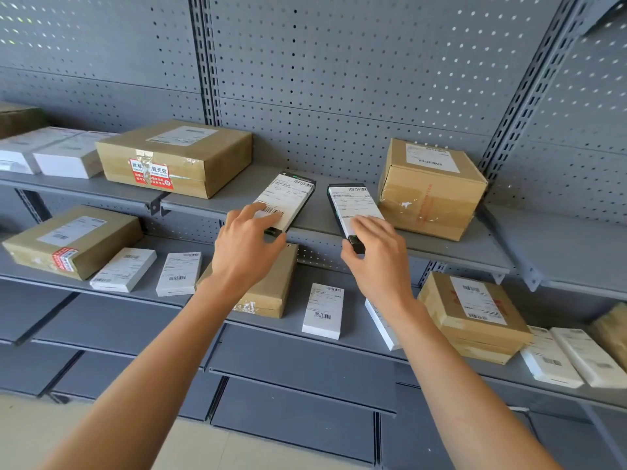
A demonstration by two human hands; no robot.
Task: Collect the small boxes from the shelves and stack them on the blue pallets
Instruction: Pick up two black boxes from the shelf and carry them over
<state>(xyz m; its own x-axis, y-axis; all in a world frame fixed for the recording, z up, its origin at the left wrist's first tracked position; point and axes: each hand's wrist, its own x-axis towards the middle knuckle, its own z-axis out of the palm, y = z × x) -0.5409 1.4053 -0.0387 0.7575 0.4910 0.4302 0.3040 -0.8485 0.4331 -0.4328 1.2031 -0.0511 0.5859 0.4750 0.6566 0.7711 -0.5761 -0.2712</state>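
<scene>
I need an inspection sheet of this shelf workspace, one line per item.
Surface: grey metal upper shelf and lower shelf, pegboard back.
Job's things: two small dark boxes with white labels, left one, right one, at the upper shelf's front edge; small white boxes on the lower shelf.
Clutter: brown cartons, one with a red sticker, one taped.
Hands: left hand touches the left dark box; right hand pinches the right one.
Cables: nothing seen.
Surroundings: pale floor; pallets not in view.
</scene>
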